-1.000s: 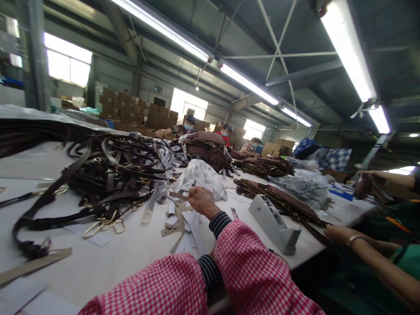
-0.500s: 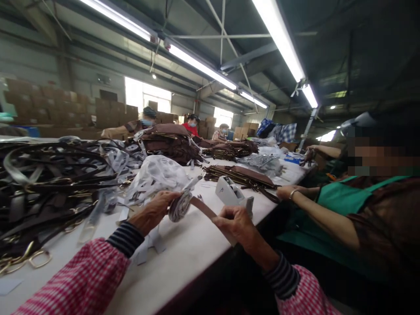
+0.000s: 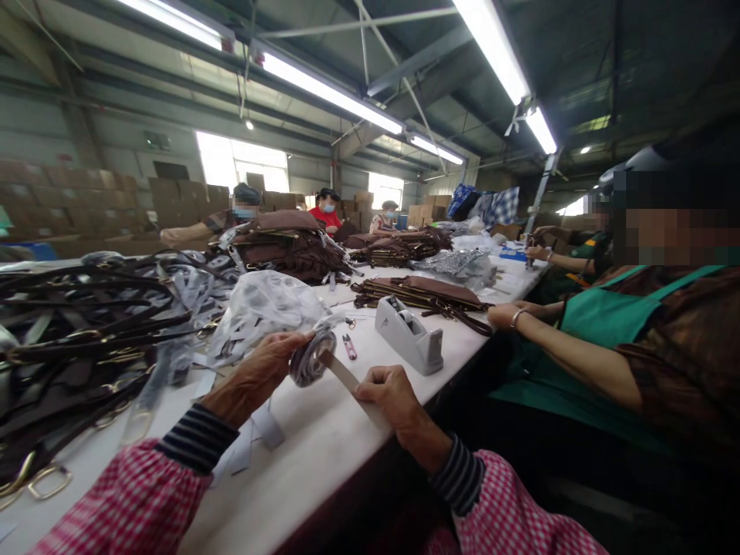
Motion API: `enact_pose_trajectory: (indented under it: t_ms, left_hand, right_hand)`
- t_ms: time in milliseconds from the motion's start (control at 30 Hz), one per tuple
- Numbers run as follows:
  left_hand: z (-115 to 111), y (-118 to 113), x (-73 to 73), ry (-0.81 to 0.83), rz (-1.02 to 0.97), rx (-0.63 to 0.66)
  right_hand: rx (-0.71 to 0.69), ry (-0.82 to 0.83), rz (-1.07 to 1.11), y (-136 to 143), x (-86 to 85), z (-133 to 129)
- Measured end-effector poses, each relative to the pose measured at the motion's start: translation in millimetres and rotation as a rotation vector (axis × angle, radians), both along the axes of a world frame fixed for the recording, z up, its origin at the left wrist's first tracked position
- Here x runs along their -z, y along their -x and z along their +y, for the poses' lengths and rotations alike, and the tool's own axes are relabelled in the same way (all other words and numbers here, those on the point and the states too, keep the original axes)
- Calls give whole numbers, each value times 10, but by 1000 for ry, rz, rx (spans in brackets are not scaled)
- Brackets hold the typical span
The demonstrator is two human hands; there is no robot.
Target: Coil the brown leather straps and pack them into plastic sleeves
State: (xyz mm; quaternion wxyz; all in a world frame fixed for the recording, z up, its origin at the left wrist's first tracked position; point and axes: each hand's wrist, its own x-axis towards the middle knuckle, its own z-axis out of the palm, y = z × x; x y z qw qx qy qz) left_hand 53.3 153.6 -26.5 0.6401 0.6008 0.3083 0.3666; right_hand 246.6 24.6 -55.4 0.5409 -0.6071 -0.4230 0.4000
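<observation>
Left hand (image 3: pixel 270 364) grips the wrapped coil (image 3: pixel 305 365) mid-frame, right hand (image 3: pixel 396 405) pinches a tan strip (image 3: pixel 344 376) running up to it; grey tape dispenser (image 3: pixel 405 336) on the bench (image 3: pixel 324 447), right of centre!

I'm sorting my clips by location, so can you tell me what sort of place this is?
Probably a factory workshop making or packing bags: there are heaps of dark straps with metal rings, a pile of brown bag-like pieces, and stacked cardboard boxes in the background.
</observation>
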Motion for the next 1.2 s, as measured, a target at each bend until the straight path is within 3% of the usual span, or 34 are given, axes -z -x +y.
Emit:
enact_pose_trajectory:
  t_ms: [233,400,533,600,700,800,867,967,1067,1200]
  left_hand:
    - [-176,-43,-120,-93,57,-12]
    - [-265,-143,-94,-108,46,13]
    - [-304,-195,-68,-116,44,17]
    - [-317,-205,-72,-103,31,-22]
    - [-342,-213,-91,-83,15,-59]
    - [-380,-231,-110,-117,61,-34]
    - [-404,-252,-103,-189,139,-12]
    - [-435,-303,-7,-491,336,-43]
    - [-465,-362,225,-831,476,-101]
    - [-496,-403,554,-950,493,-109]
  right_hand:
    - [-87,-109,128,175,-33,79]
    - [-84,-183,180,233,-35,210]
    - [-115,-255,127,127,39,235]
    - [-86,-329,-5,33,115,186]
    - [-40,-542,-422,-87,225,67]
    - [-109,-773,-846,-113,265,-37]
    - [-127,-860,-962,-87,256,-67]
    - [-56,-924,-1023,-58,259,-52]
    - [-12,-918,-1054,-89,344,-13]
    - [-65,-855,-1094,-158,476,3]
